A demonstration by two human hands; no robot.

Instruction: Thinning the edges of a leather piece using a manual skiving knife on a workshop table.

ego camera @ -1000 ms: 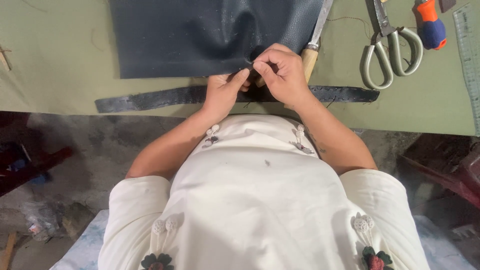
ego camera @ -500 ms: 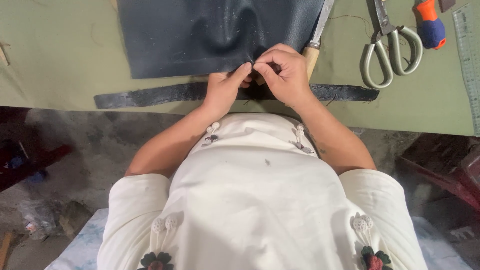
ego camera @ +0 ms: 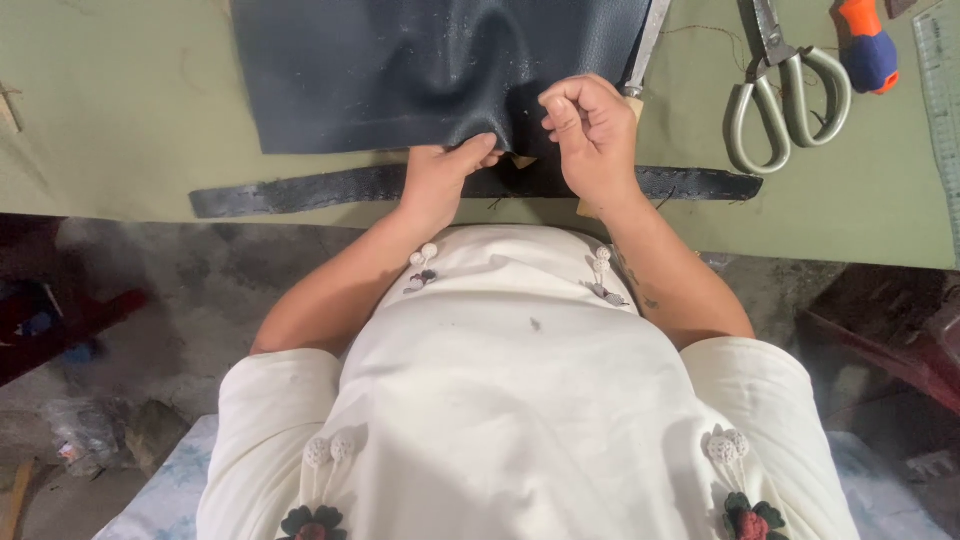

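Observation:
A dark blue-black leather sheet [ego camera: 400, 70] lies on the green table [ego camera: 120, 120]. My left hand [ego camera: 440, 178] pinches its near edge between thumb and fingers. Just to the right, my right hand [ego camera: 592, 130] is closed in a loose fist, fingertips pinched together above the sheet's near right corner. Anything it holds is too small to see. A long dark leather strip [ego camera: 300, 190] lies along the table's front edge, passing under both hands.
A metal blade with a wooden handle [ego camera: 645, 45] lies beside the sheet's right edge. Grey-handled scissors [ego camera: 790, 95] and an orange-and-blue tool handle [ego camera: 868, 45] lie at the right, with a ruler [ego camera: 940, 80] at the far right. The concrete floor is below the table edge.
Both hands were pinching together at the sheet's near edge. My right hand has since lifted up and to the right, away from the left, which stays on the edge.

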